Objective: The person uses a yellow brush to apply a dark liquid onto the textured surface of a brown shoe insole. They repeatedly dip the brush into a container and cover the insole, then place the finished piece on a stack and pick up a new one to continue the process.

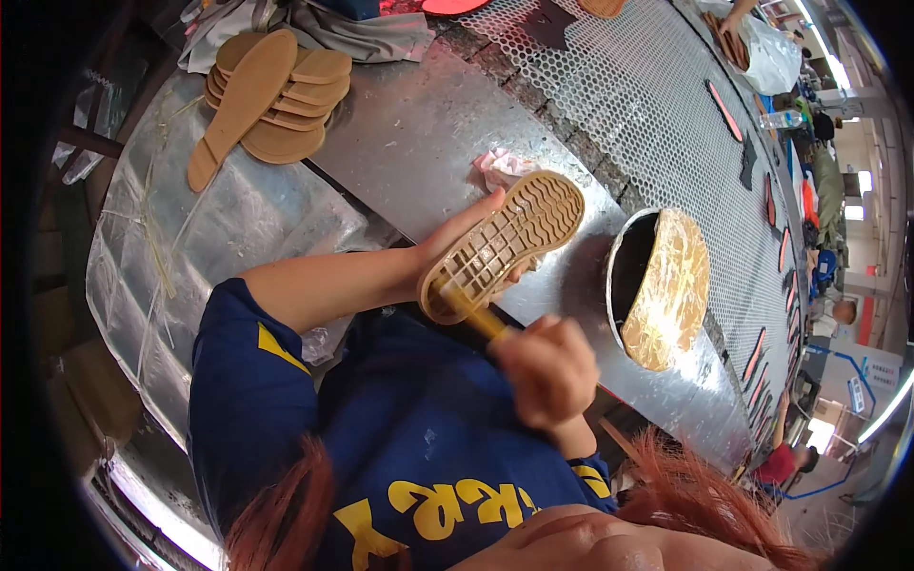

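Note:
My left hand (466, 226) grips a tan shoe sole (519, 228) from behind and along its edge. The sole's hollow, ribbed side faces up, with a square grid at the heel half and wavy ridges toward the toe. In my right hand (547, 371), closed and smeared by motion, is a brush (486, 322) with a yellowish handle. Its blurred tip meets the heel end of the sole. To the right stands a round pot (614, 285), partly covered by a glue-crusted, yellowish lid (669, 290). A crumpled pinkish-white scrap (502, 167) lies just beyond the sole.
Several tan soles (276, 95) are stacked at the upper left beside grey cloth (381, 36). A metal worktop (428, 105) borders a perforated conveyor (647, 100) carrying dark and pink-edged pieces. At the far upper right, another person's hand (735, 17) holds brown pieces near a plastic bag (769, 55).

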Tool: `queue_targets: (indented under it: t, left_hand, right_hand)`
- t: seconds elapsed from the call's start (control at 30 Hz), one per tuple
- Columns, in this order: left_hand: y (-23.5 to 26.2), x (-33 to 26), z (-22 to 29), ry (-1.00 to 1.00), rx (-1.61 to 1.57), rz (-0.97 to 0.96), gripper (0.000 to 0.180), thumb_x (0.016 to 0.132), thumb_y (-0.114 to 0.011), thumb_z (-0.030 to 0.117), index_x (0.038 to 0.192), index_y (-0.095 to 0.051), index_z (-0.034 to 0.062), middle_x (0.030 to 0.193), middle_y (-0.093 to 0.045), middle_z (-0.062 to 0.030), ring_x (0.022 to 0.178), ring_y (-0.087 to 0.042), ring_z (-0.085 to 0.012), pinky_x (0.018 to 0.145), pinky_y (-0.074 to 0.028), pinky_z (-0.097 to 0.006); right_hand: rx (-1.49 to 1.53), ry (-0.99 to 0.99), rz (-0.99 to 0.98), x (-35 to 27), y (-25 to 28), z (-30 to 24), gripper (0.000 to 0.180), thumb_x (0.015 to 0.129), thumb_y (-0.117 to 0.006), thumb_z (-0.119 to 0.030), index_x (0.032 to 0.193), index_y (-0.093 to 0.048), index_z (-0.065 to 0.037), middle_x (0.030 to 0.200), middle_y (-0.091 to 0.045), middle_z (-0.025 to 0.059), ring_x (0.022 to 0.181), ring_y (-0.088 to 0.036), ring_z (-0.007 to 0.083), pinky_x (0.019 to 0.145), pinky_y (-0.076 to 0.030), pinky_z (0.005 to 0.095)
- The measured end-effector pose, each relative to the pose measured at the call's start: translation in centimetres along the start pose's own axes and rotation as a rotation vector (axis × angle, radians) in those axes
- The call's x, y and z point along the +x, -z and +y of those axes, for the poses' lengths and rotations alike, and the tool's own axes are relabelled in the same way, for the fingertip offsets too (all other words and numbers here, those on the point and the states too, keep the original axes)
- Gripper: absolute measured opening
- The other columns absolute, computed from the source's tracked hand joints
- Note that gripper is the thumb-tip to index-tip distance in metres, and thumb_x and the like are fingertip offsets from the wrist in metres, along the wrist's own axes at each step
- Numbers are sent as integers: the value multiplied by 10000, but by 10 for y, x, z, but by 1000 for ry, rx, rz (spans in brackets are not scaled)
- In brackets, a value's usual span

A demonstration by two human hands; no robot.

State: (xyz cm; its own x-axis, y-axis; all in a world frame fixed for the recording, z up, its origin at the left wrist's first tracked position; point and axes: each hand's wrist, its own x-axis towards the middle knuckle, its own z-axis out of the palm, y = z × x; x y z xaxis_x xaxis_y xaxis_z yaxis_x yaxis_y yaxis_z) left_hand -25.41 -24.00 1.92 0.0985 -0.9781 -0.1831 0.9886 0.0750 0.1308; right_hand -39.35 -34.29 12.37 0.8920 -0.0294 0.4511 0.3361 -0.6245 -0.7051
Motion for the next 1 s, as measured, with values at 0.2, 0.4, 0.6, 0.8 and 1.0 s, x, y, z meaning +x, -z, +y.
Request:
queue_targets:
  t: [0.2,0.4,0.6,0.8,1.0]
  left_hand:
    - [1,2,1,-1,147,-8,703,929,-315,663,1143,-564,41,776,-643,-91,605,-638,-150,487,-532,-280]
    - [-6,-2,5,-74,237,-82,653,967,-267,615,1199,-528,63,843,-629,-81,681,-625,-120,569,-524,-253]
    - [-12,-2,5,-290,421,-18,712,931,-322,655,1327,-401,68,974,-598,-89,865,-606,-152,762,-515,-308]
    - [-44,-16,39,-567,654,-163,764,858,-637,500,1401,-311,74,1176,-563,-112,1097,-569,-221,942,-468,-397]
    - [-69,-35,54,-725,1021,-103,906,663,-853,338,1364,-376,21,1235,-532,-116,1136,-542,-221,985,-453,-382]
  right_hand:
    - [-41,-357,205,8,17,31,112,755,-641,40,862,-637,9,764,-591,85,680,-506,154,605,-396,255]
    - [41,-85,34,1,9,4,164,735,-621,89,859,-658,-12,741,-567,88,599,-523,188,509,-410,301]
    - [275,-181,769,-6,25,18,154,938,-505,-109,953,-586,22,935,-551,122,729,-562,201,647,-469,336]
    - [85,-116,654,-9,26,51,288,1023,-400,-198,922,-553,24,946,-539,133,861,-572,199,757,-468,343]
    - [-562,-606,40,5,-13,79,374,869,-561,-75,1235,-500,-30,1138,-528,240,841,-631,409,710,-516,459]
